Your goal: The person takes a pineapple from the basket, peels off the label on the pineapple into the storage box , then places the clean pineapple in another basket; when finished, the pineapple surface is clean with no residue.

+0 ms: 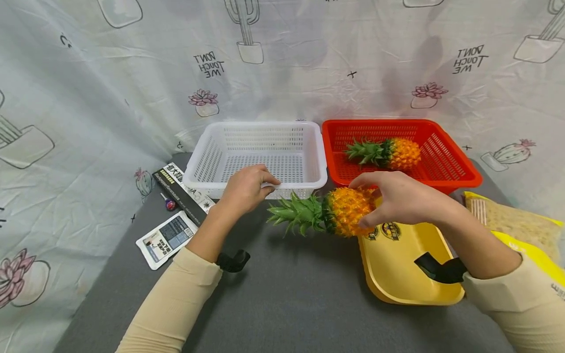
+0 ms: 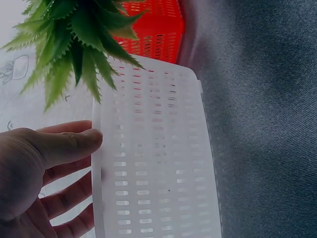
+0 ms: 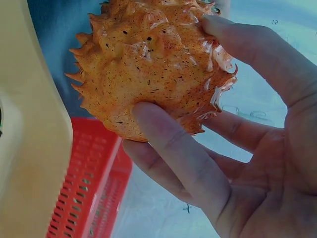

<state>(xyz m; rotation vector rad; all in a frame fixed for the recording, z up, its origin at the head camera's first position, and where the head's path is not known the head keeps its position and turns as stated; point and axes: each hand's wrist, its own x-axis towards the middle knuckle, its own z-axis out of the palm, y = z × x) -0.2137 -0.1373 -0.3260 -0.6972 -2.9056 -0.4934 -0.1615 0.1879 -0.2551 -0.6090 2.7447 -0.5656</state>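
My right hand (image 1: 397, 196) grips a small orange pineapple (image 1: 348, 211) by its body, thumb and fingers around the base end. Its green leaves point left, in front of the white basket (image 1: 194, 185). In the right wrist view the spiky skin (image 3: 143, 74) fills the space between thumb and fingers. At that basket's near rim is my left hand (image 1: 248, 189); the left wrist view shows the thumb on one side of the rim and the fingers on the other. A second pineapple (image 1: 403, 153) lies inside the red basket (image 1: 459, 162).
A yellow bin (image 1: 406, 289) stands below my right forearm. Right of it lies a yellow-edged bag (image 1: 514, 220). On the left are a dark box (image 1: 181, 189), a lollipop (image 1: 169, 203) and a white packet (image 1: 166, 239). A printed curtain (image 1: 282, 88) hangs behind the baskets.
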